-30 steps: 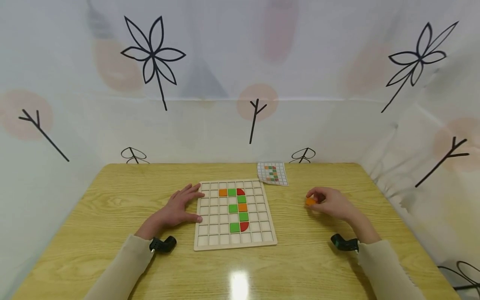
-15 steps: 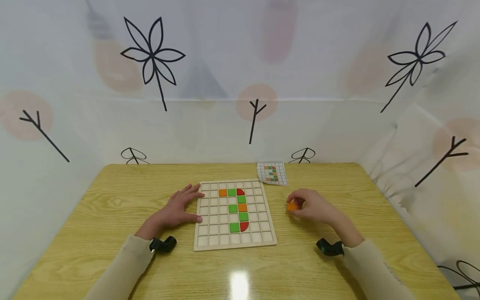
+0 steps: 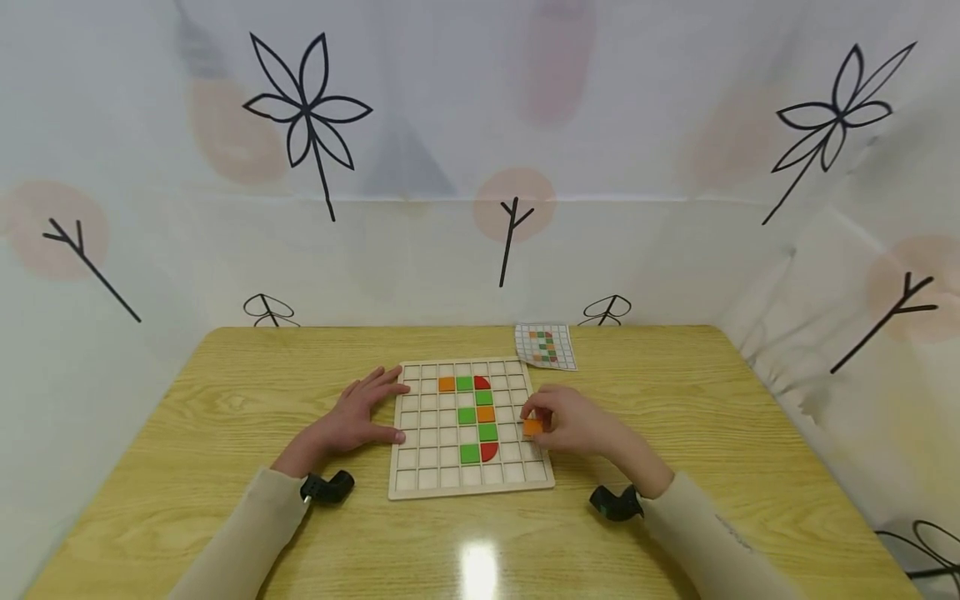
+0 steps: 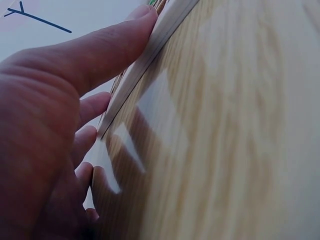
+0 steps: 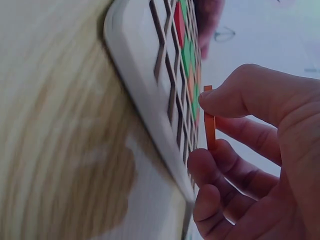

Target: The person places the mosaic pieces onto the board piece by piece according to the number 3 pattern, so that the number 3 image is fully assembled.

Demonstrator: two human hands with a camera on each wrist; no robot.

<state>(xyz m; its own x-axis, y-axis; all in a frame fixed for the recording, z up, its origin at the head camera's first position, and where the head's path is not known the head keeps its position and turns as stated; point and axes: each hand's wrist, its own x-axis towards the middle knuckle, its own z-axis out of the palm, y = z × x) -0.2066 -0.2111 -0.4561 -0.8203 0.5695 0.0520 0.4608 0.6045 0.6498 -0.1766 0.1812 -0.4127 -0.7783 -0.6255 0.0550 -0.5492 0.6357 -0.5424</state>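
Observation:
A pale wooden grid board (image 3: 427, 482) lies on the table, its cells partly filled with coloured tiles. Orange, green and red ones form a shape in the middle columns, among them a green tile (image 3: 470, 454) and a rounded red tile (image 3: 489, 452). My left hand (image 3: 352, 421) rests at the board's left edge, thumb and fingertips on the rim with fingers spread. Over the board's right side, my right hand (image 3: 577, 423) pinches a square orange tile (image 3: 532, 427) between thumb and fingers. In the right wrist view the orange tile (image 5: 210, 127) stands edge-on, above the grid.
Behind the board's top right corner lies a paper card (image 3: 547, 347) printed with a grid and coloured squares. The wooden table (image 3: 315, 550) ends at a pale patterned curtain (image 3: 420, 258). Each wrist wears a black camera mount (image 3: 327, 487).
My right hand has moved left with the orange tile, from the bare table to over the board's right edge. The left hand and the board have stayed put.

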